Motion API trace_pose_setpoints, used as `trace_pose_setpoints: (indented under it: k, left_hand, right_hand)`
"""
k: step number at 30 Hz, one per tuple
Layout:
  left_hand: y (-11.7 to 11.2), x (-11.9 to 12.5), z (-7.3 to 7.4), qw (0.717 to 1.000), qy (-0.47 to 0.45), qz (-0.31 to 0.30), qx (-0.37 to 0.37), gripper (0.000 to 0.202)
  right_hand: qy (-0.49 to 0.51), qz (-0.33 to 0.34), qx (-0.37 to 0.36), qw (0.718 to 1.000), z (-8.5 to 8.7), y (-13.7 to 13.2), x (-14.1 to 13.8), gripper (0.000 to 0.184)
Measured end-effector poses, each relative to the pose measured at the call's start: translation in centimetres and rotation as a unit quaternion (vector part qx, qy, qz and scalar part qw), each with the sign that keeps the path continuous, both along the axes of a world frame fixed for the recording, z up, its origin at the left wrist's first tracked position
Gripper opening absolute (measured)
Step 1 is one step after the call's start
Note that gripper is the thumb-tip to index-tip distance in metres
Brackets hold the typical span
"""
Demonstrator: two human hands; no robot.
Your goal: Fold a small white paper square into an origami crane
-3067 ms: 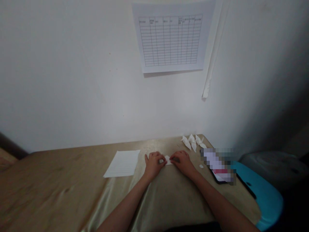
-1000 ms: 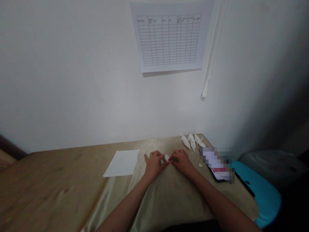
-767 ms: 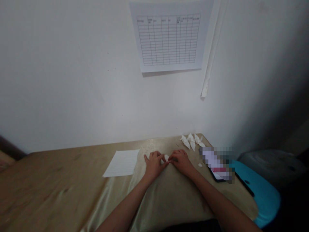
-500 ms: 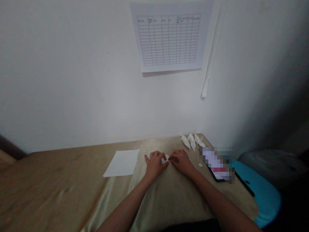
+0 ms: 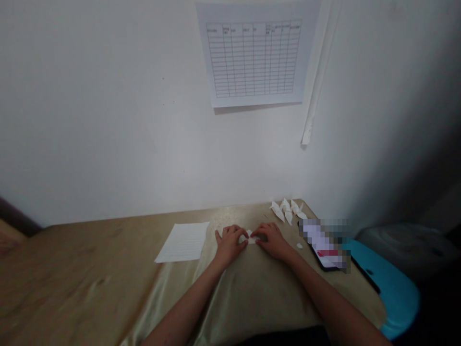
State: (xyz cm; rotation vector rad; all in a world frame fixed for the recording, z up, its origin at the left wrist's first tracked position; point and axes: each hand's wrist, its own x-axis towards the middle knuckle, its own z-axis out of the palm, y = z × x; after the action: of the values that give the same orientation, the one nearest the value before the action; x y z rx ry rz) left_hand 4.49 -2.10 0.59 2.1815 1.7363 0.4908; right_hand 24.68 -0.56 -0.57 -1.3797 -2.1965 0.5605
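Note:
A small piece of folded white paper lies on the table between my two hands. My left hand holds its left side, thumb near the lower edge and fingers curled at the top. On the opposite side, my right hand pinches the paper between thumb and fingers. The fingertips cover both ends of the paper, so its full shape is hidden. A sheet of lined paper rests flat to the left of my left hand.
Several folded white paper figures stand at the table's back right. A paper scrap and a phone with a blurred screen lie right of my hands. A turquoise stool is beside the cloth-covered table. A printed chart hangs on the wall.
My fingers have shifted slightly on the small paper, and more of its lower edge shows between my thumbs. The other things on the table stay where they were.

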Motion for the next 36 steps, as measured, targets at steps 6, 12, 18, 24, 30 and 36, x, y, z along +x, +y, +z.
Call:
trace_pose_setpoints:
  k: [6, 12, 18, 24, 30, 36]
  left_hand:
    - [0.1, -0.6, 0.3, 1.0, -0.002, -0.011, -0.016, 0.022]
    - [0.0, -1.1, 0.6, 1.0, -0.001, -0.018, -0.019, 0.025]
    - [-0.1, -1.3, 0.6, 1.0, -0.001, -0.024, -0.019, 0.025]
    - [-0.1, -1.4, 0.3, 1.0, -0.003, -0.021, -0.007, 0.023]
    - [0.0, -1.3, -0.1, 0.999, -0.024, -0.005, 0.024, 0.021]
    - [0.4, -1.2, 0.0, 0.999, -0.021, 0.023, 0.044, 0.017]
  right_hand:
    - [0.019, 0.036, -0.009, 0.999, 0.1, 0.2, 0.8, 0.039]
    - [0.029, 0.054, -0.005, 0.998, -0.1, 0.3, 1.0, 0.055]
    - [0.034, 0.062, -0.008, 0.997, -0.4, 0.4, 1.4, 0.062]
    - [0.041, 0.091, -0.016, 0.995, -0.7, 0.6, 2.0, 0.065]
    - [0.058, 0.103, -0.001, 0.993, -0.7, 0.5, 2.2, 0.057]
    - [0.061, 0.077, 0.027, 0.995, 0.0, -0.3, 1.6, 0.029]
